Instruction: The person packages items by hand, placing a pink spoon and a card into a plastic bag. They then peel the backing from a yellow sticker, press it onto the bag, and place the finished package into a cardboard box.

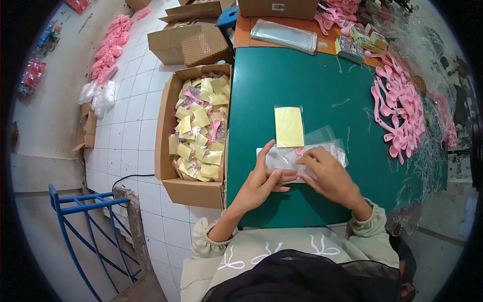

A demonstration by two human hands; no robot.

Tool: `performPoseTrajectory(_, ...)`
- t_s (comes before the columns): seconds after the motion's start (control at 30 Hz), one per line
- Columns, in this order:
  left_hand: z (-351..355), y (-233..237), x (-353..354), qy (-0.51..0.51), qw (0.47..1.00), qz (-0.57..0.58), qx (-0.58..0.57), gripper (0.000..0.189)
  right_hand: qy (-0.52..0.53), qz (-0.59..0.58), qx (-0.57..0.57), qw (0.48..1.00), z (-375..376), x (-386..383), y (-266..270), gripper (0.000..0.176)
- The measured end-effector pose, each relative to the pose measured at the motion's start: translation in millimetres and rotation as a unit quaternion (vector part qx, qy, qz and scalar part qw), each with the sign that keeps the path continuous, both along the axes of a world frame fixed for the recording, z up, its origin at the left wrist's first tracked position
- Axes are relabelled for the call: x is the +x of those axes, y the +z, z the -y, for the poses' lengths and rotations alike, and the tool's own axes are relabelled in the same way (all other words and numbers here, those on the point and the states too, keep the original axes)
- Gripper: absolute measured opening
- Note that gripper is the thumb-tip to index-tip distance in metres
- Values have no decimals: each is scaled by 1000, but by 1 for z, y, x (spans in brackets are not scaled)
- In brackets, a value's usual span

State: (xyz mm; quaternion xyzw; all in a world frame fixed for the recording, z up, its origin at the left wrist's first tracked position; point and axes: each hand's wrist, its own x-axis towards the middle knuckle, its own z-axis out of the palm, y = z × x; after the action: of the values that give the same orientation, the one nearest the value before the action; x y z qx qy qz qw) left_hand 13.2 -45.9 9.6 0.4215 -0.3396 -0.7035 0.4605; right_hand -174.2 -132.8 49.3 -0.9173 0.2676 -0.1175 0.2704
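Observation:
A clear plastic bag with a yellow card (289, 127) in it lies on the green table, and a bit of pink (299, 150) shows at its near end. Beneath that end is a pile of clear plastic bags (282, 159). My right hand (329, 173) has its fingers bent and pinched at the bag's near end; the fingertips partly hide what they grip. At the pile's left side, my left hand (261, 185) has its fingers stretched out and apart, touching the plastic.
Left of the green table (261, 85), a cardboard box (193, 194) holds many packets with yellow cards. Pink spoons (400, 110) are heaped at the right, beside loose plastic scraps. Small boxes (349, 49) and a stack of clear sleeves (284, 36) lie at the far edge.

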Motion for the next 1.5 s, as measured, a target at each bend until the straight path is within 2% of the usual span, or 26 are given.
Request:
performPoseTrajectory(0.13, -4, 2, -3, 15, 998, 59, -13, 53, -27, 68, 10, 997, -10, 15, -2, 24)
performPoseTrajectory(0.3, -15, 6, -5, 72, 993, 89, -27, 51, 8, 53, 16, 998, -13, 20, 1, 24)
performPoseTrajectory(0.53, -20, 7, -5, 55, 973, 205, -91, 52, 10, 61, 107, 992, -10, 20, -2, 24)
performPoseTrajectory(0.63, -19, 8, -7, 65, 972, 206, -87, 53, 29, 58, 105, 992, -10, 18, -6, 24)
performPoseTrajectory(0.7, -15, 0, -8, 77, 979, 176, -68, 54, 44, 48, 58, 996, -11, 18, -5, 23)
performPoseTrajectory(0.83, 0, -2, -13, 102, 967, 227, -52, 59, 65, 33, -44, 996, -18, 20, -8, 17)
performPoseTrajectory(0.93, 7, -2, -17, 132, 966, 220, -29, 63, 83, 38, -65, 994, -19, 20, -8, 17)
performPoseTrajectory(1.0, 7, -2, -17, 162, 954, 251, -20, 65, 131, 42, 6, 990, -15, 13, -1, 18)
performPoseTrajectory(1.03, 9, -3, -16, 182, 970, 159, -8, 61, 157, 44, 41, 986, -11, 9, 4, 18)
performPoseTrajectory(1.13, 6, 7, -14, 153, 986, 62, 27, 54, 165, 62, 161, 971, 22, -18, 29, 17)
performPoseTrajectory(1.2, 6, 10, -12, 124, 990, 63, 37, 47, 182, 106, 277, 937, 52, -46, 43, 17)
performPoseTrajectory(1.27, 4, 12, -9, 97, 992, 76, 35, 42, 186, 147, 283, 929, 85, -72, 57, 18)
performPoseTrajectory(1.33, 3, 12, -6, 74, 992, 101, 19, 39, 113, 195, 309, 924, 123, -114, 49, 18)
performPoseTrajectory(1.37, 2, 9, -6, 76, 994, 67, 37, 37, 33, 202, 305, 930, 145, -130, 48, 17)
performPoseTrajectory(1.4, 2, 9, -5, 58, 995, 72, 33, 37, -48, 210, 300, 929, 170, -148, 45, 17)
performPoseTrajectory(1.43, 2, 9, -3, 41, 996, 76, 31, 37, -177, 105, 31, 978, 210, -182, 23, 16)
performPoseTrajectory(1.47, 1, 8, -2, 28, 996, 82, 28, 37, -285, -12, -241, 928, 238, -207, 5, 18)
performPoseTrajectory(1.5, 0, 6, -2, 26, 996, 83, 16, 37, -304, 11, -197, 932, 232, -204, 7, 18)
